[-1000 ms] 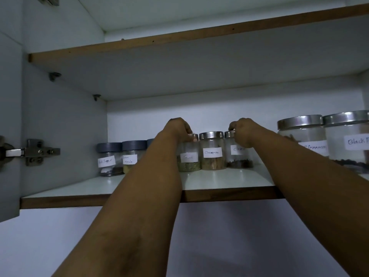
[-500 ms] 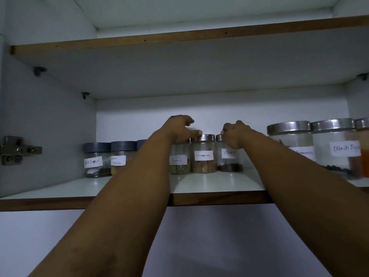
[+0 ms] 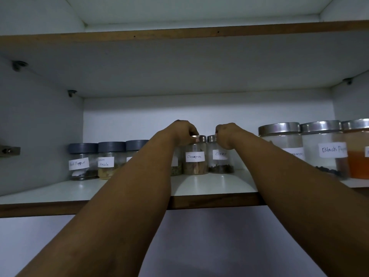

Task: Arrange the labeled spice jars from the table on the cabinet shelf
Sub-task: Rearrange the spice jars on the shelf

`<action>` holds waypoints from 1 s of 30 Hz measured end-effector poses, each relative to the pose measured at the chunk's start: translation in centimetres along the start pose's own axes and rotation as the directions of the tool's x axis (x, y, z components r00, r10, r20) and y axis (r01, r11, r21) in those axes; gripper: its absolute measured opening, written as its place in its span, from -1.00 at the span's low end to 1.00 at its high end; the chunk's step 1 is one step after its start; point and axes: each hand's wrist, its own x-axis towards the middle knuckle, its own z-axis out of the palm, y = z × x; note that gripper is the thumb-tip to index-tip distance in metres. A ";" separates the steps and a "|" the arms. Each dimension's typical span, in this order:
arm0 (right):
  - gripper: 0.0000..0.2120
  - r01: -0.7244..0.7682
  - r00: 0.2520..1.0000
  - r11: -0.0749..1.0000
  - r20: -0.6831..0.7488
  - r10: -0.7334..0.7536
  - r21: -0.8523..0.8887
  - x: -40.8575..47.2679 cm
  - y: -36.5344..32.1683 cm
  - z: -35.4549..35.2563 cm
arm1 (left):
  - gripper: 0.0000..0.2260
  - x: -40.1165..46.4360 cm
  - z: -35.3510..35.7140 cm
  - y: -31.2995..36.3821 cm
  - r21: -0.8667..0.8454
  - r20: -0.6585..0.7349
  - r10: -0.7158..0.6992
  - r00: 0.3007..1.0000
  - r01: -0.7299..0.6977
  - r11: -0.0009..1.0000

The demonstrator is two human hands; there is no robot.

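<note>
Left hand: your left hand (image 3: 182, 131) is curled over the Cinnamon jar (image 3: 195, 156), fingers on its lid.
Right hand: your right hand (image 3: 226, 134) is closed around the Cloves jar (image 3: 219, 156) at its lid.
Jars: both upright, side by side, mid-shelf (image 3: 209, 185).

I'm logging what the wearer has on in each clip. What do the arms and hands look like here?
Both forearms are bare as far as the picture shows: no sleeves, watch, bracelet or gloves. The left hand and right hand show no rings that I can make out, though the fingers are partly hidden and the light is dim.
</note>
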 end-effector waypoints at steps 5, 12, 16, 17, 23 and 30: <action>-0.55 -0.001 0.997 0.999 -0.076 0.004 0.032 0.0 0.0 -0.2 | -0.47 0.0 -0.1 0.3 -0.153 -0.147 0.020 0.989 -0.043 0.987; -0.58 0.045 0.808 0.986 -0.574 -0.132 -0.163 -3.1 -2.0 -1.6 | -0.43 -0.1 -0.6 2.2 -0.060 -0.507 0.098 0.856 -0.148 0.987; -0.69 -0.071 0.781 0.916 -0.593 -0.196 -0.396 -5.8 -0.7 -5.5 | -0.48 -1.9 -1.2 4.0 -0.264 -0.680 -0.024 0.733 -0.213 0.941; -0.74 -0.060 0.753 0.916 -0.620 -0.220 -0.396 -6.8 0.0 -6.6 | -0.54 -2.4 -1.5 4.3 -0.277 -0.702 -0.044 0.711 -0.216 0.936; -0.66 0.118 0.728 0.914 -0.592 -0.346 -0.389 -12.0 6.6 -12.3 | -0.87 -5.1 -3.9 7.7 -0.088 -0.671 0.080 0.737 -0.186 0.979; -0.81 0.125 0.850 0.992 -0.515 -0.110 -0.006 -15.1 16.0 -15.3 | -0.56 -6.1 -5.8 18.3 0.069 -0.326 0.192 0.926 -0.180 0.981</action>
